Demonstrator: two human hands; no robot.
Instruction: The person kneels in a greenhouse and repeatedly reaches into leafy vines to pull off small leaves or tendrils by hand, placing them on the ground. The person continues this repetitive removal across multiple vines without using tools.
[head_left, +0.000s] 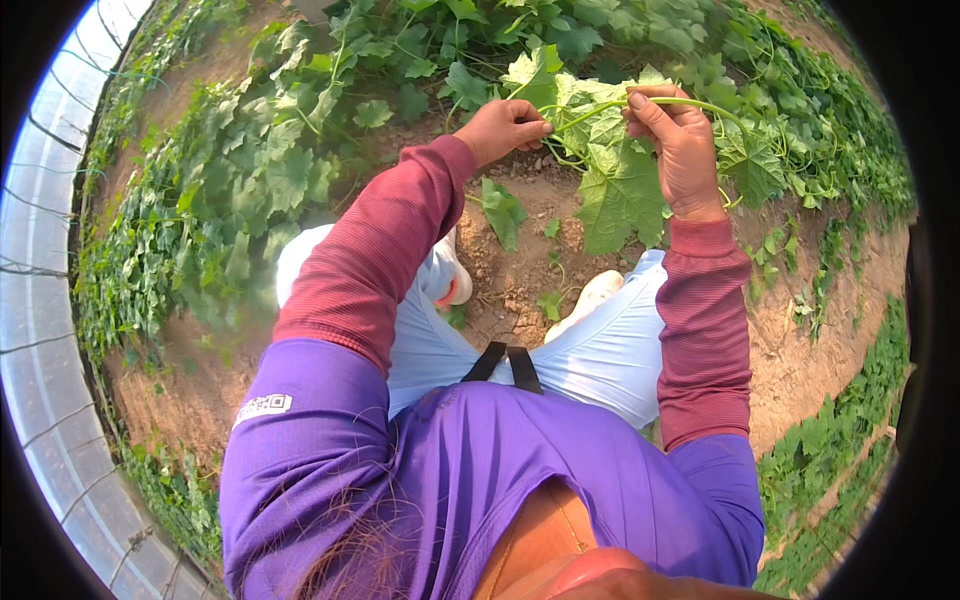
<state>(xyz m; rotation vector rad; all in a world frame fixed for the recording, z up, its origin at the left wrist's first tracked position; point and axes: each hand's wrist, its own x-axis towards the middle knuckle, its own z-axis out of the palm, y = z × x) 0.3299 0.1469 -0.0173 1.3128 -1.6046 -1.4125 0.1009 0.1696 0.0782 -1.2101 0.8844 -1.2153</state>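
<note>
Both hands are raised ahead of me over a leafy green vine. My left hand (508, 133) pinches the thin stem near its fingertips, at a joint with small side shoots. My right hand (673, 142) has its thumb and fingers closed around the thicker part of the same vine stem (705, 105), which arcs past it to the right. Large lobed leaves (619, 195) hang from the stem between the hands, above bare soil. Whether the left fingers also hold a tendril cannot be told.
Dense rows of vines (255, 180) spread over the ground on the left, ahead and on the right. Brown soil (502, 262) shows between my shoes (592, 296). A translucent plastic sheet wall (37, 300) with thin cords or wires curves along the far left.
</note>
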